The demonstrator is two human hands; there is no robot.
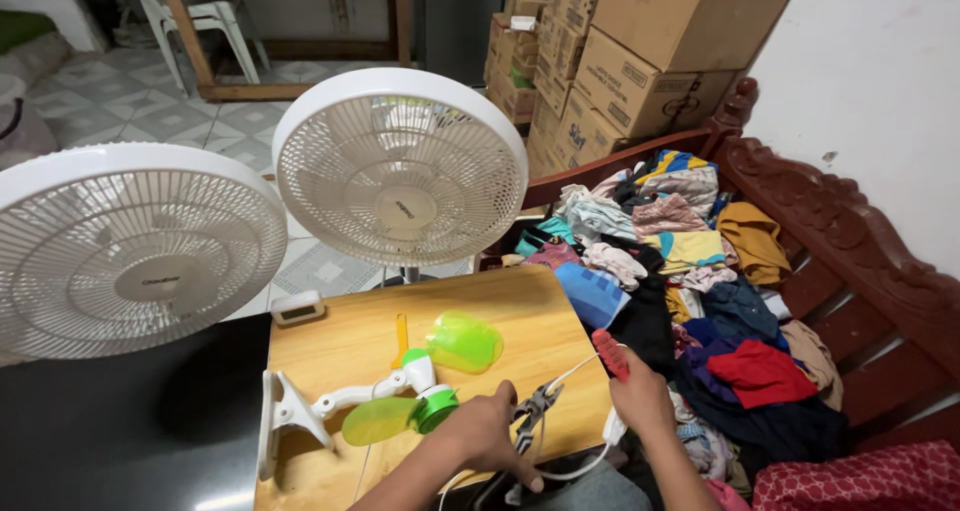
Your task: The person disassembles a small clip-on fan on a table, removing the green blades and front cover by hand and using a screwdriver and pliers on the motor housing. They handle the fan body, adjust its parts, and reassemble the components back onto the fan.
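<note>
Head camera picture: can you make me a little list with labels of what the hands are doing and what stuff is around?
Left hand: rests on the wooden table, beside the small green clip fan
Right hand: holds pliers with red handles against a white cord
Loose part: green fan cover lying on the table
Behind the table: two big white fans
Right side: wooden bench piled with clothes
Far back: stacked cardboard boxes

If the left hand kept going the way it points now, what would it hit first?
The left hand points right, onto the pliers it already touches; beyond them, likely the white cord, though depth is unclear.
</note>
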